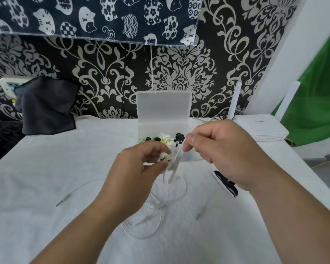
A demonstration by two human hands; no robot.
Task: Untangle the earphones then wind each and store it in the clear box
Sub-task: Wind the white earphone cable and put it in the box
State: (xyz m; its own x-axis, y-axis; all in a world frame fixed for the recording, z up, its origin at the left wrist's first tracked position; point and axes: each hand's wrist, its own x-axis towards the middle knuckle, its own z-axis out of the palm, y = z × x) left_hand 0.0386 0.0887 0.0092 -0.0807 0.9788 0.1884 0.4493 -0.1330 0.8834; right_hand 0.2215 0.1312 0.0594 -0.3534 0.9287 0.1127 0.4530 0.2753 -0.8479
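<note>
- Nearest, the thin white earphone cable (153,222) trails in loose loops on the white cloth-covered table (46,216), and its metal-tipped plug (62,201) lies off to the left.
- Above the loops, the left hand (139,173) has its fingers curled round the white earbuds and the upper part of that cable.
- The right hand (224,149) pinches a strand of the same cable between thumb and forefinger. The stretch between the hands is blurred, so the number of turns is hard to read.
- A wound black earphone bundle (226,185) lies on the table, partly hidden under the right wrist.
- Just behind the hands stands the clear plastic box (164,108) with its lid upright. Inside are black, white and yellow-green earphone pieces (160,139), and the hands cover its front edge.
- Farthest back, a dark grey cloth (46,105) hangs at the left and a white router (263,129) sits at the right, against patterned wallpaper.
</note>
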